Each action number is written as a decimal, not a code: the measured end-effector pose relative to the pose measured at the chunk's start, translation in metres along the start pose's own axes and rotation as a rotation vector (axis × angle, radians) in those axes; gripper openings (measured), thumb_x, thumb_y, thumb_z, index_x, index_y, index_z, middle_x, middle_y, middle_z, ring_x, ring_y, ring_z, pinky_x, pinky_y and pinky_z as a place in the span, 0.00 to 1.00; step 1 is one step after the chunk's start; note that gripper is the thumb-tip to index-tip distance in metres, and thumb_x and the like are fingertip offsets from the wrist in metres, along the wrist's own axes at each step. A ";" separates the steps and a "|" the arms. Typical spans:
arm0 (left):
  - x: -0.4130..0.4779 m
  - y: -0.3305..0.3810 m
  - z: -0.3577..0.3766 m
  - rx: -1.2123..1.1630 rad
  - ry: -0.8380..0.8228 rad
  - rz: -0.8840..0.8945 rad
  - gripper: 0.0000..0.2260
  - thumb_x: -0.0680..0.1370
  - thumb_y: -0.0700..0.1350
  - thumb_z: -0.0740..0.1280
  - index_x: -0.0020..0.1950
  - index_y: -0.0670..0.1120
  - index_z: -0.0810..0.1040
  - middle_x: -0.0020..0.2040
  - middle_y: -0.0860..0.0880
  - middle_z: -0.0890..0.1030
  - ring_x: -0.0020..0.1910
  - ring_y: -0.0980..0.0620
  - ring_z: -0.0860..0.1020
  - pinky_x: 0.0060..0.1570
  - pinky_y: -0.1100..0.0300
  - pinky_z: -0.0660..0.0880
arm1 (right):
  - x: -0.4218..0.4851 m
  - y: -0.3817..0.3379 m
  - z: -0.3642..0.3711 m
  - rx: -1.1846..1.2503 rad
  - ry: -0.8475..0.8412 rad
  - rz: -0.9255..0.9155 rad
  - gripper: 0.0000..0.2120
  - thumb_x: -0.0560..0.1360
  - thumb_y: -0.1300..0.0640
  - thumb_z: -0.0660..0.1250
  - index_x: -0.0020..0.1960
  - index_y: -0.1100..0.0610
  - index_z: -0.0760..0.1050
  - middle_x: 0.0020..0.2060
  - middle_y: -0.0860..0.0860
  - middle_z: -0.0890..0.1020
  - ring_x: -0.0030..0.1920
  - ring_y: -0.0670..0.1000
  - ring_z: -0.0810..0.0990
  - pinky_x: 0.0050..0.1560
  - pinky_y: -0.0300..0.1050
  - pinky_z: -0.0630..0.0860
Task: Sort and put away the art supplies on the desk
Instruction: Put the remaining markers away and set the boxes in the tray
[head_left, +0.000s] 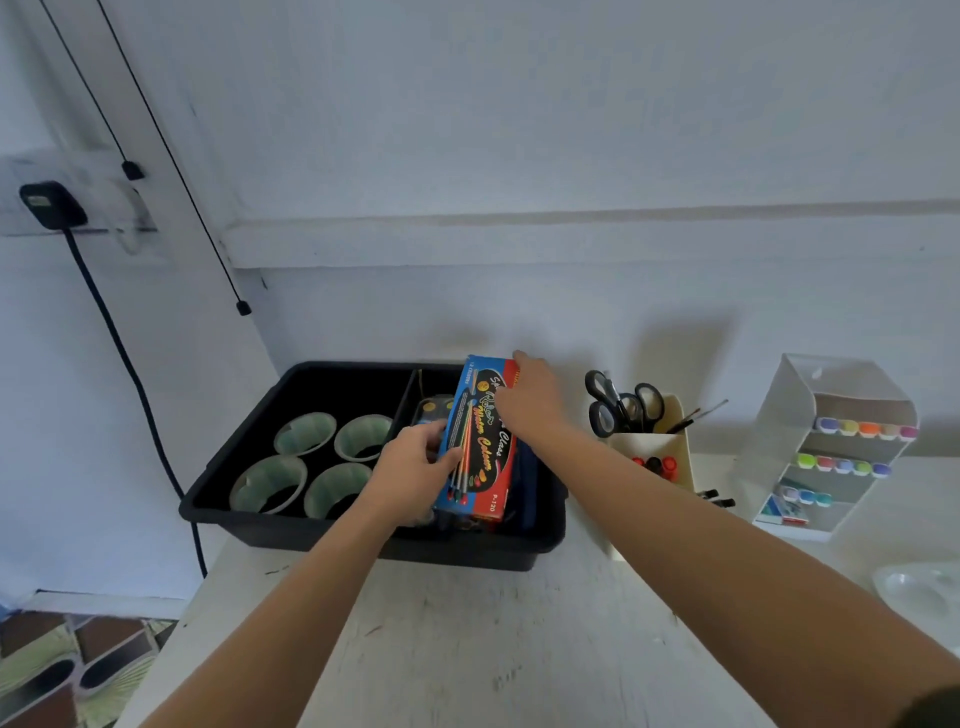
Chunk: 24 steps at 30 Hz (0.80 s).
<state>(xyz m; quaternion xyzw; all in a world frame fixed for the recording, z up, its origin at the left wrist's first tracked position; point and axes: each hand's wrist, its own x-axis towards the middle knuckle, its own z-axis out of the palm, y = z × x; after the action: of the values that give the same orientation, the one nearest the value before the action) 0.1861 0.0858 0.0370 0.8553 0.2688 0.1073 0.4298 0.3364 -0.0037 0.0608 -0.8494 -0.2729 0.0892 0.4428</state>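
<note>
The paint box (480, 447) stands tilted in the right compartment of the black bin (322, 530), its near end down among other supplies and its far end raised near the back rim. The left hand (415, 462) grips its left long edge, fingers curled under and thumb on the face. The right hand (530, 400) holds the far right corner, fingers bent over the top edge. A divider runs just left of the box; beyond it four cups (306, 434) sit in the left compartment, with bare bin floor behind them. The bin stands against the wall, its left end at the desk (493, 649) edge. Just right of the bin is a cream holder (675, 452) with scissors (623, 402), then a clear marker rack (789, 415). The white, scuffed desk runs from the bin toward the person. A black cable (119, 353) hangs down the wall at left over patterned floor tiles (62, 660)
</note>
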 end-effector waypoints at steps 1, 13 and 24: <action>0.006 -0.002 0.000 0.048 0.004 0.009 0.16 0.83 0.48 0.66 0.71 0.49 0.74 0.50 0.57 0.82 0.49 0.60 0.82 0.45 0.62 0.81 | 0.005 -0.001 0.004 -0.024 -0.007 -0.013 0.16 0.79 0.62 0.64 0.66 0.64 0.69 0.59 0.57 0.72 0.49 0.48 0.73 0.31 0.32 0.66; 0.019 -0.019 0.018 0.476 0.076 0.151 0.09 0.79 0.48 0.71 0.43 0.45 0.80 0.35 0.50 0.78 0.36 0.54 0.75 0.41 0.55 0.78 | 0.022 0.032 0.037 -0.311 -0.143 -0.045 0.10 0.73 0.61 0.67 0.48 0.58 0.65 0.58 0.58 0.67 0.54 0.59 0.73 0.53 0.51 0.75; 0.016 -0.031 0.029 0.623 -0.024 0.222 0.22 0.78 0.60 0.70 0.69 0.55 0.78 0.66 0.56 0.76 0.64 0.51 0.70 0.64 0.54 0.72 | 0.021 0.050 0.039 -0.569 -0.085 -0.262 0.09 0.73 0.62 0.68 0.53 0.60 0.75 0.53 0.55 0.76 0.58 0.56 0.71 0.53 0.46 0.68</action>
<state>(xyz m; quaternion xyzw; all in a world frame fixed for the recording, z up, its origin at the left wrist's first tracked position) 0.2002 0.0895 -0.0058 0.9709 0.1887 0.0560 0.1366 0.3571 0.0123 -0.0004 -0.8923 -0.4125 -0.0131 0.1831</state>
